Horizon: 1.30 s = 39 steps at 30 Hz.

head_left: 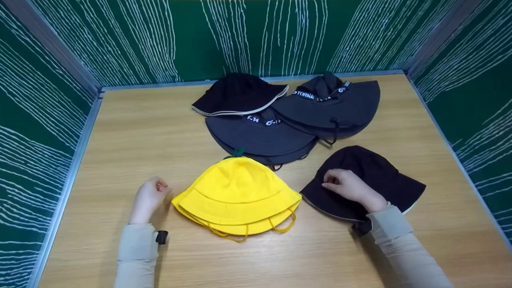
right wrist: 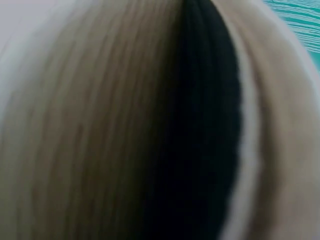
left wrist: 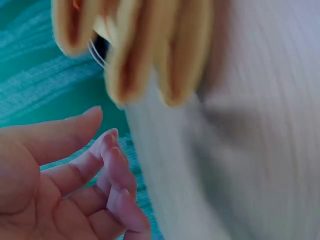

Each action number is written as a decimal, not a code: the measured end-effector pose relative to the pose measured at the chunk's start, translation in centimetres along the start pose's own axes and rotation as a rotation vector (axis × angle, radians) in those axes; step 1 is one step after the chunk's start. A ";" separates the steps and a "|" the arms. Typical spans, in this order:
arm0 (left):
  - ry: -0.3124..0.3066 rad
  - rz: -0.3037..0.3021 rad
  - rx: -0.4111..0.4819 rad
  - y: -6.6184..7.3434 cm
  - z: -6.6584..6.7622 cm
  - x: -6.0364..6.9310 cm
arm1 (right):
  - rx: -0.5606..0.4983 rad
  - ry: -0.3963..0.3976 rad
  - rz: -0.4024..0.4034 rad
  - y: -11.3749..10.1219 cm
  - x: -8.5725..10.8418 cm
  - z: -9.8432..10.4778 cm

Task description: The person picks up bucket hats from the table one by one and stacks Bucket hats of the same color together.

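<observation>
A yellow bucket hat [head_left: 238,192] with a green leaf on top and yellow cords lies folded flat near the front middle. Just left of it, my left hand [head_left: 150,198] hovers with loosely bent fingers. The left wrist view shows that hand [left wrist: 75,185] holding nothing, with the hat's yellow brim folds [left wrist: 132,55] beyond its fingertips. To the right lies a black bucket hat [head_left: 372,168] with a pale brim edge. Over its left part is my right hand [head_left: 354,188], fingers loosely curled and gripping no visible fabric. The blurred right wrist view shows the dark hat [right wrist: 200,125], not the hand.
Farther back, a black hat with white piping [head_left: 240,94] overlaps a dark grey brimmed hat [head_left: 260,138]. Another dark grey hat [head_left: 328,108] with white lettering and a cord leans over it. Green white-streaked panels [head_left: 256,40] border the wooden table [head_left: 132,132].
</observation>
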<state>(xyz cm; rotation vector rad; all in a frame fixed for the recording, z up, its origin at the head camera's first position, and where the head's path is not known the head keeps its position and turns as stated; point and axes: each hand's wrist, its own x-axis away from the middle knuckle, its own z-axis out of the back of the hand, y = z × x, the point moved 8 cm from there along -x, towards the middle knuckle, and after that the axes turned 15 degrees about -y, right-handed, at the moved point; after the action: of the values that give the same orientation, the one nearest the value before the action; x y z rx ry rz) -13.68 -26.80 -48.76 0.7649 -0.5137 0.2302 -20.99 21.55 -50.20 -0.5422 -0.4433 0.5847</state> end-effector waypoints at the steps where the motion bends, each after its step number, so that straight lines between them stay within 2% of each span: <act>1: -0.022 0.015 0.005 -0.4 0.0 -0.1 | 0.001 0.000 -0.001 0.1 0.0 -0.1; 6: -0.115 0.096 0.034 -2.1 -0.4 -0.6 | 0.012 -0.011 -0.006 0.2 -0.2 -0.2; 10: -0.119 0.129 0.022 -2.9 -0.4 -0.9 | 0.015 -0.040 -0.013 0.2 -0.6 -0.2; 15: -0.121 0.135 0.033 -3.3 -0.7 -1.3 | 0.005 -0.079 -0.003 -0.4 -0.8 0.7; 21: -0.120 0.159 0.079 -3.6 -0.8 -1.9 | -0.059 -0.121 0.048 -3.3 -0.4 2.4; 25: -0.098 0.157 0.069 -3.6 -0.6 -1.9 | -0.087 -0.159 0.123 -6.0 -0.1 3.6; 28: -0.091 0.159 0.055 -3.5 -0.7 -1.6 | -0.121 -0.186 0.144 -7.3 -0.1 4.6; 30: -0.087 0.165 0.057 -3.5 -0.7 -1.6 | -0.176 -0.198 0.123 -7.6 -0.5 5.6; 32: -0.085 0.162 0.053 -3.4 -0.8 -1.6 | -0.276 -0.191 0.098 -7.7 -1.2 6.6; 39: -0.074 0.157 0.060 -3.4 -0.8 -1.9 | -0.658 -0.089 0.024 -7.1 -5.9 9.9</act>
<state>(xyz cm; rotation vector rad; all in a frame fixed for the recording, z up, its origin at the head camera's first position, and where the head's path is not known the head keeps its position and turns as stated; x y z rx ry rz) -13.71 -28.67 -52.25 0.7947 -0.6396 0.3653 -27.90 16.38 -39.79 -1.1524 -0.7200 0.4796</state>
